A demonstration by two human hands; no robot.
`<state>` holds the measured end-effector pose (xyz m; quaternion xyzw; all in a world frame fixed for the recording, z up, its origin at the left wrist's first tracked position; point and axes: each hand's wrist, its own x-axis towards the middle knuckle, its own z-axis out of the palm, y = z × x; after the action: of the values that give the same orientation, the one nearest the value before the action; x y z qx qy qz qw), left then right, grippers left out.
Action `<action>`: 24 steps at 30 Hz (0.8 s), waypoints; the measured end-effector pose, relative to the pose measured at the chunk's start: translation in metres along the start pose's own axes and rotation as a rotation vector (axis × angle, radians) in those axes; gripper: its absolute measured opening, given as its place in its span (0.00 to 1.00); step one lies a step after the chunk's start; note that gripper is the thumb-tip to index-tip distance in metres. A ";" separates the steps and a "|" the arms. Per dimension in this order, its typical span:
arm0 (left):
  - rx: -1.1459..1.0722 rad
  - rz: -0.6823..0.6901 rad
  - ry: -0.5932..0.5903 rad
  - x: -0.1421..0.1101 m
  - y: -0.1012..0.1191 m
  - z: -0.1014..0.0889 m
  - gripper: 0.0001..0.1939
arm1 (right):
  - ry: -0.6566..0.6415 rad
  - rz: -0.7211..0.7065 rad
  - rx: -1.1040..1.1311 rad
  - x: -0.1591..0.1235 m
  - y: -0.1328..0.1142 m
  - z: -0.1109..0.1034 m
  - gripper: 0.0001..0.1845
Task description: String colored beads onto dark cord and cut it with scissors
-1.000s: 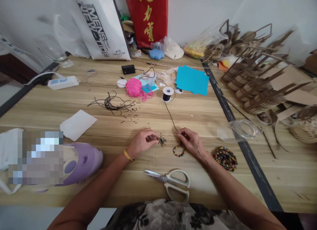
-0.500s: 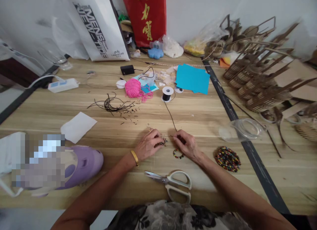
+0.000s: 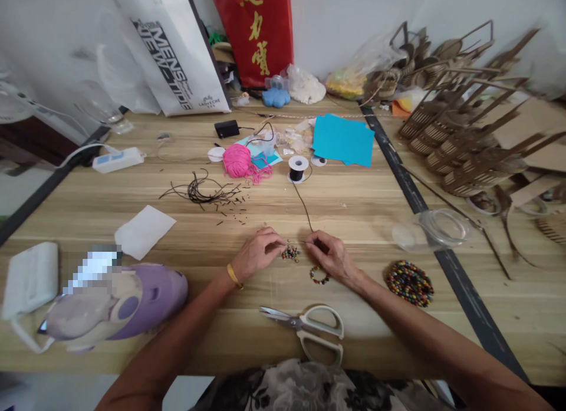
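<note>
My right hand point(image 3: 329, 255) pinches the end of a black cord point(image 3: 303, 203), which runs back to a white spool point(image 3: 298, 169). Below its fingers lies a short loop of strung multicoloured beads point(image 3: 319, 276). My left hand point(image 3: 260, 250), with a gold bracelet on the wrist, is closed thumb against finger beside a small pile of loose beads point(image 3: 290, 253); whatever its fingertips hold is too small to make out. Scissors point(image 3: 303, 324) with pale handles lie in front of me, blades pointing left. A coiled heap of strung beads point(image 3: 409, 283) rests right of my right forearm.
Cut black cords point(image 3: 198, 190) and short scraps lie beyond my left hand. Pink yarn point(image 3: 237, 161) and blue sheets point(image 3: 343, 140) are farther back. A purple and white device point(image 3: 145, 299) sits at left, woven baskets point(image 3: 460, 145) at right, and a clear plastic container point(image 3: 435, 229) nearer.
My left hand has drawn back slightly from the bead pile, uncovering it, and its fingers have come together. My right hand stays nearly in place with the cord. The view has shifted slightly.
</note>
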<state>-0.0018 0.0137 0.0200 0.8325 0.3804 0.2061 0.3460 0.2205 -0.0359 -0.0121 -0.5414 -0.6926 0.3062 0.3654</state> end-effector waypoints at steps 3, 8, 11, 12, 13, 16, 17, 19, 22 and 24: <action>0.013 -0.028 -0.020 0.001 0.001 -0.005 0.07 | -0.010 -0.004 -0.006 0.000 0.000 0.000 0.08; 0.080 -0.038 -0.042 0.003 0.005 -0.006 0.05 | -0.018 0.012 0.016 0.001 -0.001 0.002 0.07; 0.109 -0.065 -0.047 0.006 0.007 -0.003 0.05 | -0.027 0.035 0.041 0.001 -0.001 0.003 0.08; 0.114 -0.075 -0.045 0.008 0.007 -0.001 0.05 | -0.029 0.036 0.048 0.001 -0.002 0.003 0.08; 0.119 -0.085 -0.040 0.010 0.007 0.000 0.05 | -0.030 0.035 0.052 0.001 -0.002 0.004 0.08; 0.130 -0.110 -0.026 0.015 0.007 0.005 0.06 | -0.032 0.037 0.056 0.003 -0.004 0.004 0.07; 0.138 -0.114 -0.024 0.017 0.006 0.006 0.06 | -0.036 0.042 0.056 0.004 -0.004 0.004 0.07; 0.165 -0.108 -0.021 0.020 0.005 0.009 0.05 | -0.044 0.053 0.050 0.005 -0.006 0.005 0.07; 0.211 -0.085 -0.018 0.022 0.003 0.011 0.04 | -0.044 0.056 0.026 0.008 -0.007 0.005 0.07; 0.230 -0.074 -0.020 0.023 0.002 0.012 0.04 | -0.030 0.054 0.018 0.009 -0.006 0.006 0.08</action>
<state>0.0207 0.0261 0.0154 0.8540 0.4287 0.1400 0.2595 0.2104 -0.0287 -0.0087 -0.5518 -0.6805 0.3301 0.3515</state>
